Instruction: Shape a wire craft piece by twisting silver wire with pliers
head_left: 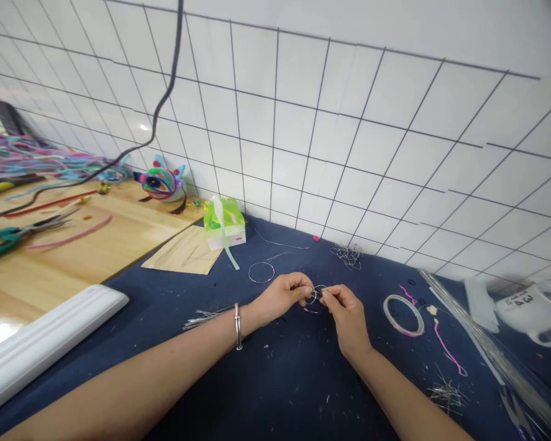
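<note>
Wire loop (320,286), in head view, pinched between closed fingers of left hand (284,294) and of right hand (348,311), over dark blue table (280,383). Just beyond left hand, wire ring with pink bits (272,272) lying; to the right of right hand, white coil (392,326).

The loop (315,298) I pinch is perhaps smooth metal wire. My bangle (238,327) is glossy metal, the tablecloth (275,380) matt.

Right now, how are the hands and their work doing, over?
Left hand, right hand: fingertips pinched. Thin loop: held between them. Nearby: beaded ring, apart, beyond left hand.
</note>
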Action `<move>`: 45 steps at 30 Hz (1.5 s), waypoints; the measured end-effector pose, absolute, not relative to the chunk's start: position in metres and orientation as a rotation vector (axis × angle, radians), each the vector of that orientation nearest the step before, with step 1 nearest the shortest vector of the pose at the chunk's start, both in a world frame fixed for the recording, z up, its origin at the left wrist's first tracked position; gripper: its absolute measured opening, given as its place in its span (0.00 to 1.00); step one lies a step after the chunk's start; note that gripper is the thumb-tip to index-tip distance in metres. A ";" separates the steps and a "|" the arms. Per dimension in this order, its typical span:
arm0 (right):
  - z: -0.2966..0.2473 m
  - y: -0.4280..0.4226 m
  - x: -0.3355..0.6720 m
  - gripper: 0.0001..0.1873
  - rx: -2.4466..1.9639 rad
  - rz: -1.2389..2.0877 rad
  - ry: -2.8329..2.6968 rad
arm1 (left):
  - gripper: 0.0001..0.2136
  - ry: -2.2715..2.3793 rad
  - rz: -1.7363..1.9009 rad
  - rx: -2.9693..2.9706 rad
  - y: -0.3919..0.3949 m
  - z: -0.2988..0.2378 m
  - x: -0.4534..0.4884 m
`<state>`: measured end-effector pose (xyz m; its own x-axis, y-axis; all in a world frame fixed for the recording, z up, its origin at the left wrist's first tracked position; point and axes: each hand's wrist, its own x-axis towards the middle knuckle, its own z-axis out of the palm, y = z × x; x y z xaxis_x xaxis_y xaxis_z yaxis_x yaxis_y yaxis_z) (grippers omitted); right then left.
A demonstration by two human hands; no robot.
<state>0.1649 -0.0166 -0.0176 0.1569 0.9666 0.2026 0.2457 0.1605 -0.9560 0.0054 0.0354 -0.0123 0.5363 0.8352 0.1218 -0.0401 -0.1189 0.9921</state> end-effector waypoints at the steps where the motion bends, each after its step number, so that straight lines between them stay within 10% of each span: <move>1: -0.017 -0.017 0.165 0.11 -1.320 0.815 -1.326 | 0.08 0.690 0.851 1.497 0.036 -0.012 0.005; 45: -0.013 -0.022 0.160 0.14 -1.270 0.886 -1.384 | 0.08 0.625 0.994 0.951 0.021 -0.018 0.017</move>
